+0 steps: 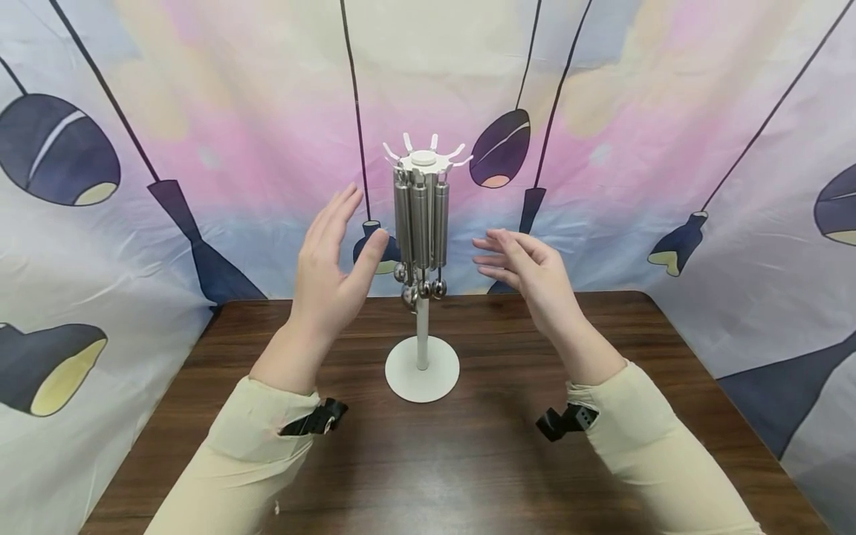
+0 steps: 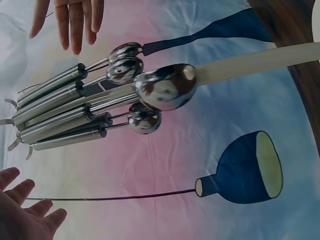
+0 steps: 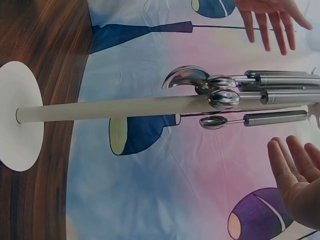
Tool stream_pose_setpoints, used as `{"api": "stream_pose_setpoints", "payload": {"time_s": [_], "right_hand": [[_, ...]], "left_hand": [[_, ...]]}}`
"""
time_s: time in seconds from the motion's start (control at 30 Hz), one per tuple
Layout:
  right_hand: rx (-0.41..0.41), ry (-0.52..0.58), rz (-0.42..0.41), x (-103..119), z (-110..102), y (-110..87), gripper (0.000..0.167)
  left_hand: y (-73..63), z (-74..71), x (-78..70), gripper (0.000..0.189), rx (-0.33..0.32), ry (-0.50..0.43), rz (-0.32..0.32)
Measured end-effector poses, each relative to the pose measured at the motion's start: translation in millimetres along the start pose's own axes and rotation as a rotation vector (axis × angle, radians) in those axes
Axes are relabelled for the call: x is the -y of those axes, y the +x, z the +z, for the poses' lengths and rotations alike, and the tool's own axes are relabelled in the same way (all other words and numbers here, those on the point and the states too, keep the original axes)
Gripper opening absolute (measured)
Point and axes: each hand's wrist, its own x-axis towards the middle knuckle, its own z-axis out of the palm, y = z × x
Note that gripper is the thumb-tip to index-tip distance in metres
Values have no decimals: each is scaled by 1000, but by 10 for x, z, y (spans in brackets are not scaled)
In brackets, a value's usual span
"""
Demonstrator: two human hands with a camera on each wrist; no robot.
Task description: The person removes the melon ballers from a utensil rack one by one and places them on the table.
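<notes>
A white stand with a round base and a star-like ring of hooks stands upright on the table. From its hooks hang several steel scoops with cylindrical handles and shiny rounded heads. My left hand is raised just left of them, fingers extended upward and thumb apart, holding nothing. To their right hovers my right hand, its relaxed fingers pointing toward the scoops without touching them. The right wrist view also shows one larger curved scoop head beside smaller ones.
The dark wood-grain table ends just behind the stand. A pastel cloth printed with dark lamp shapes hangs behind and along both sides. Black straps with small devices sit at both sleeve cuffs.
</notes>
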Motion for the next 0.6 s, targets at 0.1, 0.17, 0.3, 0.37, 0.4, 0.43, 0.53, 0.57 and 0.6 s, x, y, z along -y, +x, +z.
{"api": "stream_pose_setpoints", "payload": {"time_s": [0.1, 0.17, 0.3, 0.37, 0.4, 0.43, 0.53, 0.57, 0.6], "right_hand": [[-6, 6, -3, 20, 37, 39, 43], [-3, 1, -4, 38, 51, 58, 42], [7, -23, -10, 88, 84, 89, 40], [17, -39, -13, 124, 104, 104, 41], [20, -49, -18, 140, 115, 112, 40], [26, -56, -22, 155, 123, 122, 40], [41, -65, -30, 191, 148, 155, 40], [45, -67, -33, 197, 155, 167, 39], [49, -69, -34, 200, 162, 180, 39]], "left_hand": [[82, 20, -22, 76, -19, -12, 50], [136, 34, -43, 76, -28, -25, 83], [233, 51, -95, 76, -39, -56, 130], [285, 58, -115, 75, -46, -69, 150], [313, 62, -121, 74, -48, -74, 160], [344, 67, -123, 74, -51, -75, 175], [441, 79, -115, 68, -47, -68, 212], [475, 83, -108, 65, -42, -62, 223], [509, 86, -100, 61, -34, -57, 233]]}}
